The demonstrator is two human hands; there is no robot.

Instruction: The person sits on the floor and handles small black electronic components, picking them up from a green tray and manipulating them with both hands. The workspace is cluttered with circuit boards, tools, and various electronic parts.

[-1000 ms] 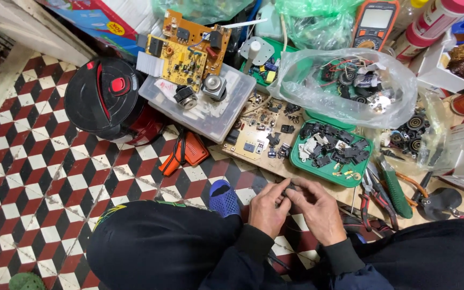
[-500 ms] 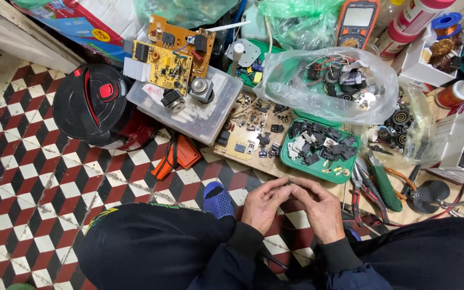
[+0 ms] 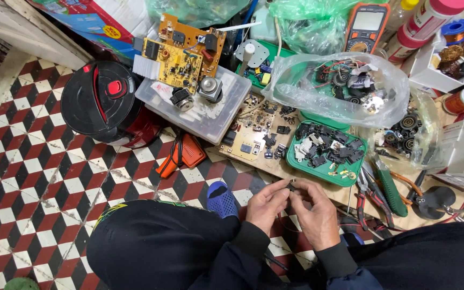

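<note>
Two hands met over a tiled floor, left hand [image 3: 265, 205] and right hand [image 3: 316, 215] both pinched shut on a small dark part [image 3: 291, 187], green tray [image 3: 324, 171] of black components just beyond.

1. A red-and-blue cardboard box [image 3: 89, 21] with a yellow oval label [image 3: 111, 31] is seen at the top left.
2. A grey screen [image 3: 368, 20] is set in an orange-edged multimeter [image 3: 364, 28] at the top.
3. A white bottle with a pink cap [image 3: 424, 22] stands at the top right.
</note>
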